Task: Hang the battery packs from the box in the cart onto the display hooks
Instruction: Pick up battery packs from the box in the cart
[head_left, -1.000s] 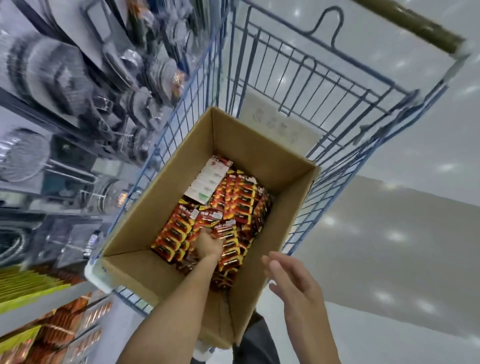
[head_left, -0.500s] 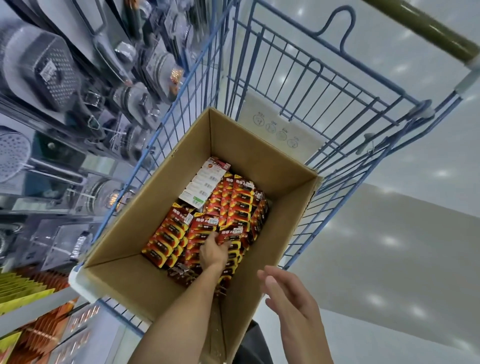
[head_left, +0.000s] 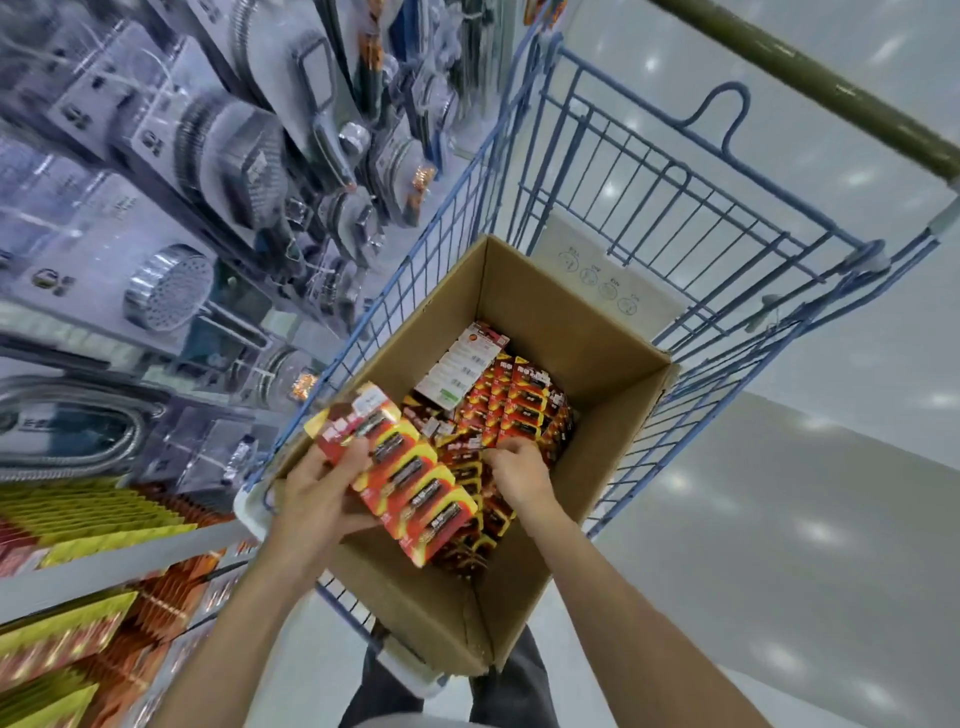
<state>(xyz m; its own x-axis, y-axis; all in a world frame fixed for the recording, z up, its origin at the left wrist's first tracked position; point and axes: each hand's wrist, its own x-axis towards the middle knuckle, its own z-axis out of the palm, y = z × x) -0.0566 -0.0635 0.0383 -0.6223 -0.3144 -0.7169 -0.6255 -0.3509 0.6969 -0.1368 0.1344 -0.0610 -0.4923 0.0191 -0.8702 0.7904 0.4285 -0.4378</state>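
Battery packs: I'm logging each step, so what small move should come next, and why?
Probably lift the right hand out with packs. It is down among the packs in the box, while the left hand holds a fanned bunch of battery packs above it.

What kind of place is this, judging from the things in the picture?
Most likely a shop aisle during restocking. A blue wire shopping cart carries a cardboard box of battery packs, and packaged shower heads hang on display at the left. The left hand holds a stack of packs.
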